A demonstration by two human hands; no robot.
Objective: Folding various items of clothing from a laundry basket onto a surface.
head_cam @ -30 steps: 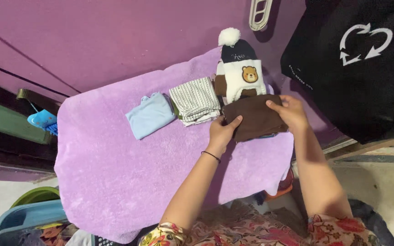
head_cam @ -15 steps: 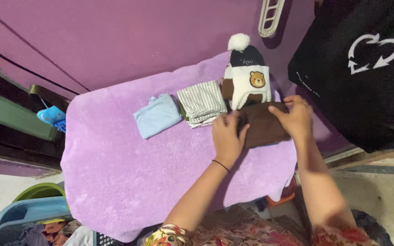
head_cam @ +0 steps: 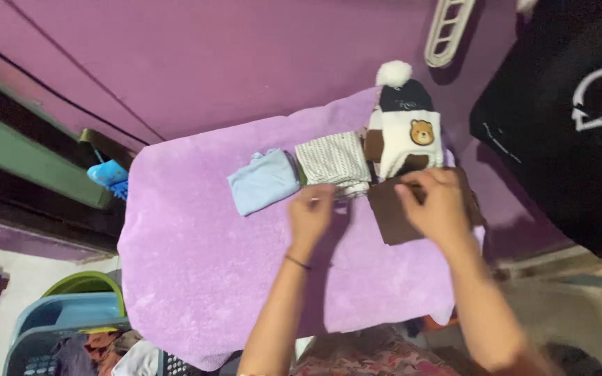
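A folded brown cloth (head_cam: 397, 219) lies at the right end of a purple towel-covered surface (head_cam: 210, 264). My right hand (head_cam: 435, 205) rests on top of the brown cloth, fingers pressing it. My left hand (head_cam: 311, 212) hovers just left of it, over the edge of a folded striped white garment (head_cam: 332, 159), fingers loosely curled and blurred. A folded light blue garment (head_cam: 265, 181) lies further left. A white, brown and navy knit hat (head_cam: 405, 125) with a pompom and a bear patch sits behind the brown cloth.
A black bag (head_cam: 566, 118) with a white arrow symbol hangs at the right. A white hanger (head_cam: 447, 28) is on the purple wall. Blue and green baskets (head_cam: 64, 320) with clothes stand at lower left. A blue clip object (head_cam: 108, 174) sits left of the towel.
My left hand has let go of the brown cloth and moved left toward the striped garment. My right hand now lies on the brown cloth. The view has shifted right.
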